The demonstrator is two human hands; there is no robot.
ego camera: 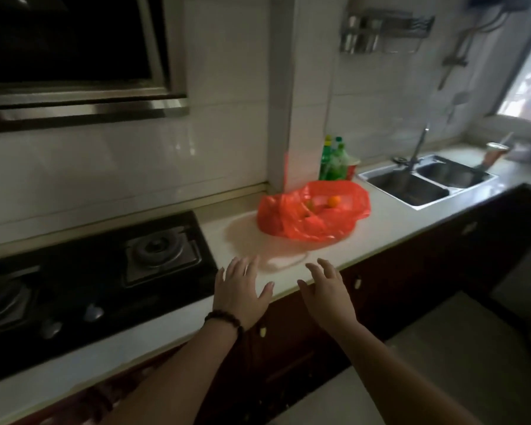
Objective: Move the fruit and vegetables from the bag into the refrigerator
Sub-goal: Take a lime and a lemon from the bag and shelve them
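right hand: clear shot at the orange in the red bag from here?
Probably yes. The right hand is open over the counter edge, the red bag lies beyond it with its mouth open, and the orange sits exposed on top; only bare counter lies between.

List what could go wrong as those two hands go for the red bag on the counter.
1. The red bag lies slumped and open; lifted by one edge, the orange fruit could roll out toward the sink.
2. The green bottles stand right behind the bag; a sweep by the left hand or right hand might topple them.
3. The refrigerator is not in view, so the carry may be long for thin plastic.
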